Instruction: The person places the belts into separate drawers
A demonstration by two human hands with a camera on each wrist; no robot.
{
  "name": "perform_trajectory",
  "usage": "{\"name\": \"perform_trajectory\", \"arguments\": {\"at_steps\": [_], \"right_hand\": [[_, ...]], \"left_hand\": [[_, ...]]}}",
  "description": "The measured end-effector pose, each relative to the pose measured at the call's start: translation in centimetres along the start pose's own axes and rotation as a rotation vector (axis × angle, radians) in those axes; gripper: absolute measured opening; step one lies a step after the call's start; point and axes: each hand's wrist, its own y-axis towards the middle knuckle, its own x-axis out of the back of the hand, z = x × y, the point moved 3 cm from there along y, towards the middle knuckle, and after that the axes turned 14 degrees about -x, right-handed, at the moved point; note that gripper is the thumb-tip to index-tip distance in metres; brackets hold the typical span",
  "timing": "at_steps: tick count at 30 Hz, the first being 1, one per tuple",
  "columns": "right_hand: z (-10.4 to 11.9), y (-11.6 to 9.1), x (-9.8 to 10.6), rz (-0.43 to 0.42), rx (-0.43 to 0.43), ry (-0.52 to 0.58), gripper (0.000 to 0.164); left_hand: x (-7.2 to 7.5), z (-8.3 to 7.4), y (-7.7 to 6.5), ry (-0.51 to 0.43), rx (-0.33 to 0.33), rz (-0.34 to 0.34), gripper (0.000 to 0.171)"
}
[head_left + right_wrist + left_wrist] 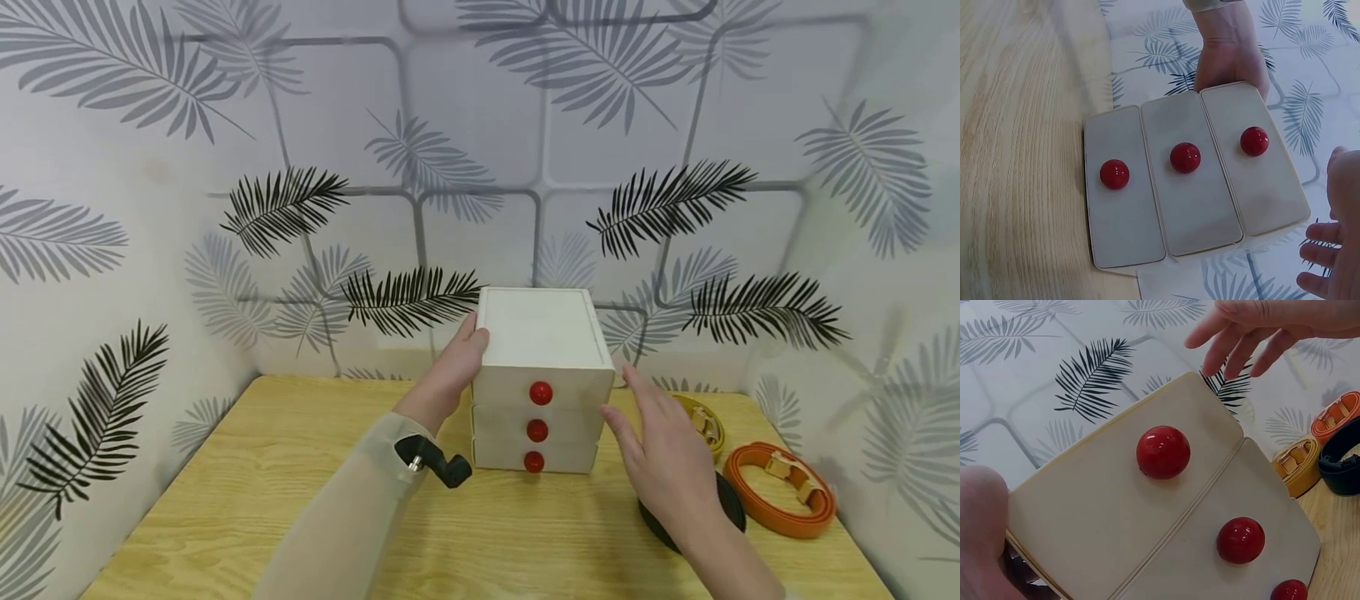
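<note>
A white box of three stacked drawers (547, 329), each with a round red knob (1163, 452), stands on the wooden table. My left hand (453, 362) rests against the box's left side, its thumb near the top edge. Its other fingers are mostly hidden along that side. To the right of the box is my right hand (667, 442), fingers extended and apart, holding nothing. The right wrist view shows a gap between this hand (1341, 231) and the box. All three drawers (1194, 200) are closed.
On the table's right side lie a coiled yellow belt (715, 429), a coiled orange belt (780, 527) and a coiled black belt (731, 504), partly hidden by my right hand. A wall with leaf patterns (480, 125) stands behind the wooden table (300, 450).
</note>
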Motion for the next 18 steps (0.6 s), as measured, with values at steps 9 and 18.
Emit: {"name": "perform_trajectory", "arguments": {"at_steps": [9,18], "right_hand": [[0.31,-0.72,0.23,-0.026,-0.035,0.084,0.057],[0.59,-0.48,-0.5,0.23,-0.207,0.304,0.055]], "left_hand": [[0.06,0.34,0.12,0.004,-0.007,0.01,0.069],[0.24,0.36,0.13,0.018,-0.013,0.001,0.068]]}}
